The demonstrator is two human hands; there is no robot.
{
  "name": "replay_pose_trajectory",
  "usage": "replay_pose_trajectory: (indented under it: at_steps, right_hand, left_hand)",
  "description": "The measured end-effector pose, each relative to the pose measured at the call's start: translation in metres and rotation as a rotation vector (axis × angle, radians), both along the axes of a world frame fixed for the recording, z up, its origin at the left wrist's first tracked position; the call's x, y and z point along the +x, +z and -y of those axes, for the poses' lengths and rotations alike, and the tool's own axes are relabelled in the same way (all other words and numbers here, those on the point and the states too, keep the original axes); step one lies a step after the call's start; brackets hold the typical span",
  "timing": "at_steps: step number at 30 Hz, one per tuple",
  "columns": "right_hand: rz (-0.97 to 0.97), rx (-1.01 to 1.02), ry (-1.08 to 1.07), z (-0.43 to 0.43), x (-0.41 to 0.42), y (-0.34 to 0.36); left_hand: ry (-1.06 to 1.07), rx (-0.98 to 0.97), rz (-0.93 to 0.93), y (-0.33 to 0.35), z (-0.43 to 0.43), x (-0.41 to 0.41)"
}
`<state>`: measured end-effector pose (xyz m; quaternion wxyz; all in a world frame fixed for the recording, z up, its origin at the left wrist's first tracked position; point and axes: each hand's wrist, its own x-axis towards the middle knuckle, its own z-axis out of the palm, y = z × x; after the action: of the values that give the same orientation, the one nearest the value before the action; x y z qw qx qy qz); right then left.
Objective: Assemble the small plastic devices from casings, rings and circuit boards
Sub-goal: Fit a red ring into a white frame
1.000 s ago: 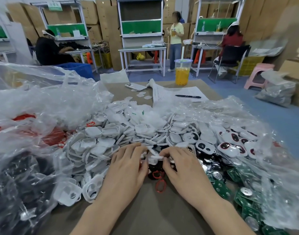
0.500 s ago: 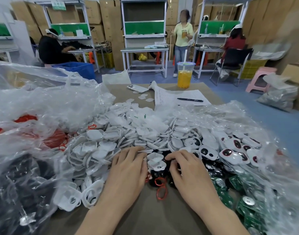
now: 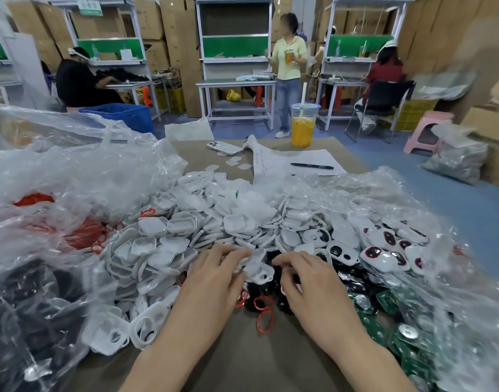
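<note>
shows white casing (image 3: 258, 270) lying between left hand (image 3: 211, 281) and right hand (image 3: 313, 287), both with curled fingers at its edges; cannot tell whether either grips it.

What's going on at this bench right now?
A person at a brown table is assembling small devices. Both hands meet at a white plastic casing with cut-out holes. The left hand seems to pinch it, while the right hand has curled fingers right beside it, grip unclear. Loose red rings lie just in front. A heap of white casings spreads behind, and green circuit boards lie to the right.
</note>
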<state>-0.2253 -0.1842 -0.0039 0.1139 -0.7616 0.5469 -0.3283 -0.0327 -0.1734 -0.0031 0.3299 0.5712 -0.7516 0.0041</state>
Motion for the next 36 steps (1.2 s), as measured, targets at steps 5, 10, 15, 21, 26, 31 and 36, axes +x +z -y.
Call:
replay_pose_trajectory:
  at_steps: [5, 10, 15, 21, 26, 31, 36]
  right_hand:
    - [0.012, -0.02, 0.001, 0.001, 0.001, -0.001]
    - [0.059, -0.071, 0.019, -0.001, 0.002, 0.002]
    - [0.198, -0.048, 0.051, -0.005, 0.005, 0.007]
    - [0.611, 0.246, 0.228, -0.009, 0.013, 0.017]
    - [0.816, 0.33, 0.308, -0.01, 0.016, 0.022]
    - [1.251, 0.388, 0.192, -0.002, 0.009, 0.031]
    - [1.497, 0.502, 0.165, 0.001, 0.003, 0.037]
  left_hand:
    - [0.069, 0.053, -0.337, 0.007, -0.002, 0.0]
    - [0.039, 0.19, -0.868, 0.016, -0.006, 0.003]
    - [-0.039, 0.241, -0.982, 0.021, -0.012, -0.002]
    - [-0.088, 0.197, -1.072, 0.029, -0.019, -0.007]
    - [-0.182, 0.261, -1.106, 0.028, -0.025, -0.02]
    - [-0.177, 0.137, -0.183, 0.015, -0.031, -0.008]
    - [-0.29, 0.156, 0.247, 0.008, -0.033, -0.001]
